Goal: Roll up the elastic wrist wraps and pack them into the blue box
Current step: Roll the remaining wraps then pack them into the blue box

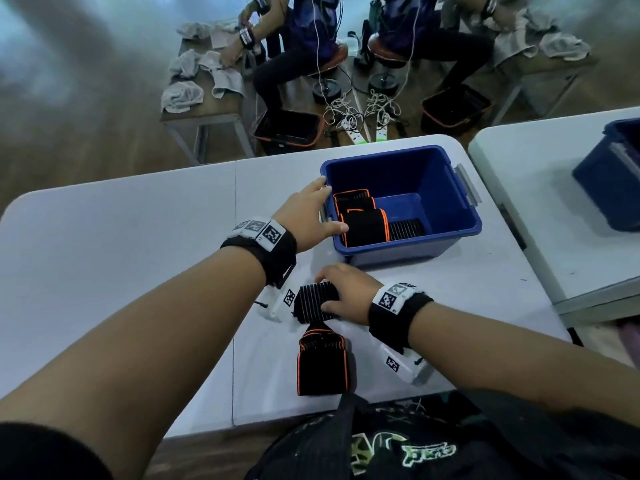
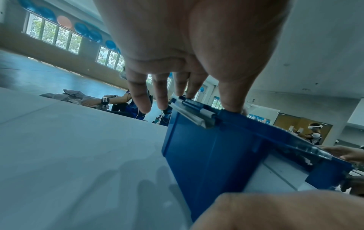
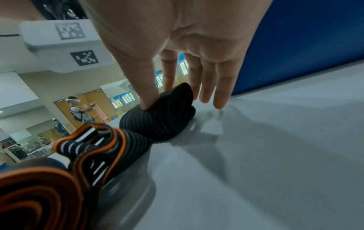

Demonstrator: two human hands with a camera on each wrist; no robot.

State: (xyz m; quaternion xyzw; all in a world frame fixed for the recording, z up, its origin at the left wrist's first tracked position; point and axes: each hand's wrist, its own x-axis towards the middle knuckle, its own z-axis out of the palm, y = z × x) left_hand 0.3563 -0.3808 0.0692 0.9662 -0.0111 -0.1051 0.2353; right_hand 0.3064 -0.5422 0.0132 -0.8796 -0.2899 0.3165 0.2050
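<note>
The blue box (image 1: pixel 446 188) stands on the white table (image 1: pixel 121 254) and holds three rolled wrist wraps (image 1: pixel 365 228) at its left end. My left hand (image 1: pixel 313 211) rests on the box's left rim, fingers straight. In the left wrist view its fingertips (image 2: pixel 141 105) reach the rim beside the grey latch (image 2: pixel 193 113). My right hand (image 1: pixel 343 289) pinches a black ribbed wrap roll (image 1: pixel 311 303) lying on the table in front of the box. In the right wrist view the thumb dents that roll (image 3: pixel 161 118). An orange-trimmed wrap (image 1: pixel 322 362) lies partly rolled near the front edge.
A second blue box (image 1: pixel 609 174) stands on the neighbouring table at the right, across a narrow gap. Beyond the table, other people sit at benches with grey towels (image 1: pixel 194 77). Bare tabletop stretches to the left of the box.
</note>
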